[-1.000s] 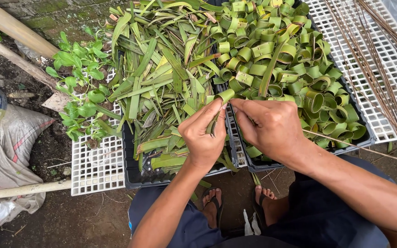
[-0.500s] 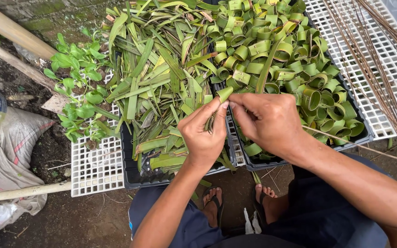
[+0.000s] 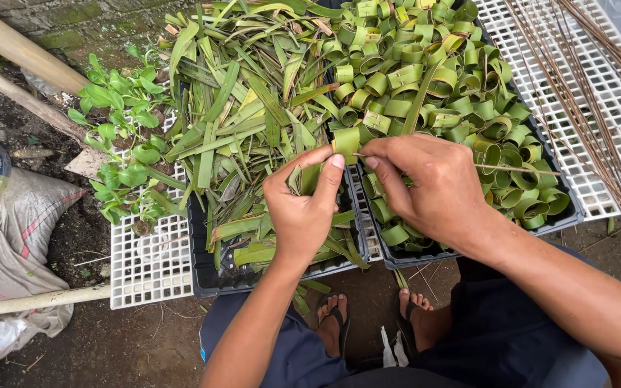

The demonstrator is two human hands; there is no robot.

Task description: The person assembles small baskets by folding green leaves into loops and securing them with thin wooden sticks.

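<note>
Over the seam between two black plastic trays (image 3: pixel 207 282), left hand (image 3: pixel 303 208) pinching a rolled green leaf strip (image 3: pixel 346 141), right hand (image 3: pixel 433 188) gripping a thin brown stick (image 3: pixel 515 169) touching it, trays packed rim to rim, white grid panel (image 3: pixel 149 262) alongside.

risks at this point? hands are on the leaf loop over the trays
1. The left hand pinches the rolled leaf strip only at its edge; it may spring open.
2. The thin stick in the right hand could snap or split the leaf, and its tip sits close to the left fingertips.
3. A dropped loop would vanish among the finished leaf rings in the black tray.
</note>
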